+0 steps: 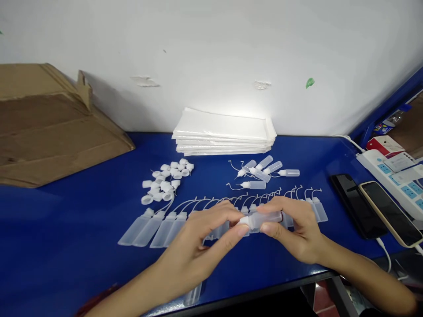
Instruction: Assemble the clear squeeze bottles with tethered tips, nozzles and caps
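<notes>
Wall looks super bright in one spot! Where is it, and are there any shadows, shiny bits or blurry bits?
In the head view, the wall is brightest just above the envelopes; also in the head view, soft shadow falls beside the box, glints show along the near edge of the desk, and the bottle looks fairly sharp.

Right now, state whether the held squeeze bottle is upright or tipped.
Tipped: the squeeze bottle is sideways, white end in the left hand, body in the right hand.
</notes>
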Motion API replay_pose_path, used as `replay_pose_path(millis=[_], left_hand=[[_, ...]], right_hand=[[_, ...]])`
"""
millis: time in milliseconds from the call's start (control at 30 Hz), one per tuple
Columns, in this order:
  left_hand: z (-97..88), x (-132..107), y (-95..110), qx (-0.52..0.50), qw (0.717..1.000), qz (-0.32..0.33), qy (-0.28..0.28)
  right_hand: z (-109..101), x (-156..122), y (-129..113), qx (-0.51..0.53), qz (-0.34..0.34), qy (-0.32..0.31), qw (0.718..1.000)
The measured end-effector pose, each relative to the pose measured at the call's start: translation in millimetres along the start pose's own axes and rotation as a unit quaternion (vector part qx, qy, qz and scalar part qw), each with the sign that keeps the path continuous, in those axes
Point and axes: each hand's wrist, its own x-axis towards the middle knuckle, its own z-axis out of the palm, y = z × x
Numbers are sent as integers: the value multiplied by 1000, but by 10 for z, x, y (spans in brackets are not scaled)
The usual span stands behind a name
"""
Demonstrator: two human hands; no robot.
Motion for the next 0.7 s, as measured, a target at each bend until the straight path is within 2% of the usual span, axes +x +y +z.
replay_pose_path(millis=[133,233,300,367,433,533,700], left_hand=[[85,-38,-33,100,985,127,65],[98,-44,-45,137,974,155,90],[79,-37,-31,96,987,116,55],[53,-25,-6,29,999,43,8],[34,-13,16,-24,999,-27,-15],[25,6,34,-57,996,-75,-9],[15,35,45,-78,989,-122,19]], right_hand=[[-16,14,-31,77,126,-21,989],[-6,18,-20,117,175,-31,977],[6,18,-16,126,169,-38,977],[21,16,-15,120,130,-43,983],[35,11,-11,97,82,-38,991],[50,-4,10,53,37,-3,998],[47,-25,34,11,44,49,998]])
